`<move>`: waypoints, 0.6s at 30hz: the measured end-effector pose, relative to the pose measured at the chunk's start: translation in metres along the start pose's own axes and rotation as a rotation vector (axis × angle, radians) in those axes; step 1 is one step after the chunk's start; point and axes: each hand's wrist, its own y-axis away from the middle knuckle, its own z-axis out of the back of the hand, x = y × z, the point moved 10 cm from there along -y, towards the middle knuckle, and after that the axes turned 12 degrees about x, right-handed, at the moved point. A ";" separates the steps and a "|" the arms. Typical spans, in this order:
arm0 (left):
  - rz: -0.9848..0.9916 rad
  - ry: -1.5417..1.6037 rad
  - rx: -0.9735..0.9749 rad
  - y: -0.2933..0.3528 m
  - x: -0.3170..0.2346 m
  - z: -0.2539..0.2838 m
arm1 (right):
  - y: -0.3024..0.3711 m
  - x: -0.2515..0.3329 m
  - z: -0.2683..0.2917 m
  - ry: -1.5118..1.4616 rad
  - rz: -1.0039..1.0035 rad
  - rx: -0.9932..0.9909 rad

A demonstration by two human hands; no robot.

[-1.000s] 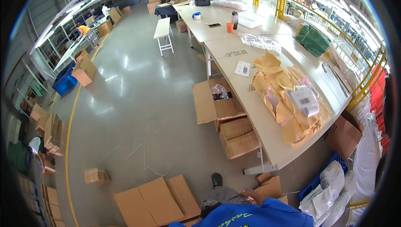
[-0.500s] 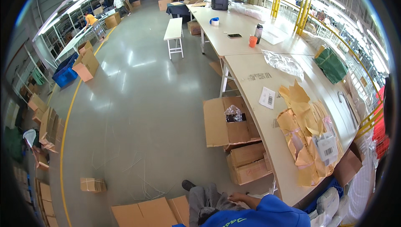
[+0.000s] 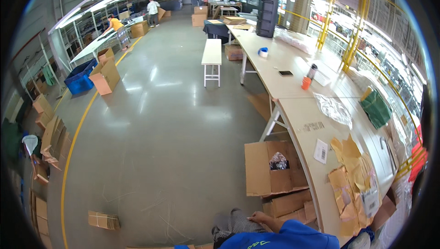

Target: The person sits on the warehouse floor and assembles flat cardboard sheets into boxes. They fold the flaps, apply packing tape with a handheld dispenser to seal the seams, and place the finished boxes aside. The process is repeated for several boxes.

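My right hand (image 3: 258, 217) is low in the view, beside the grey checked trouser leg (image 3: 238, 224). Its fingers look curled in, and whatever may be inside them is too small to make out. The right forearm comes out of a blue sleeve (image 3: 293, 233). My left hand is out of sight, with only a bit of blue cloth at the lower edge. Right of my hand runs a long pale table (image 3: 293, 111). Under its near side sit an open cardboard box (image 3: 256, 166) with clear plastic inside and another brown carton (image 3: 293, 203).
On the table lie torn brown paper (image 3: 346, 189), clear plastic (image 3: 333, 109), an orange cup (image 3: 306, 83) and a phone (image 3: 286, 73). A white bench (image 3: 211, 52) stands ahead. A strapped cardboard bundle (image 3: 103, 220) and loose straps lie on the floor. Two people work far left.
The view has tilted up and swung left, so the table and boxes sit lower and farther right. The flat cardboard by my feet has nearly left the picture. My right hand stays by my leg.
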 end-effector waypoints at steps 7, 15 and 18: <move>0.071 0.047 -0.070 -0.078 -0.020 0.051 | -0.099 0.084 0.038 0.202 0.066 0.303; 0.197 0.088 -0.159 -0.134 -0.048 0.103 | -0.203 0.190 0.081 0.725 0.473 0.306; 0.257 0.089 -0.196 -0.146 -0.042 0.130 | -0.208 0.225 0.076 0.861 0.586 0.407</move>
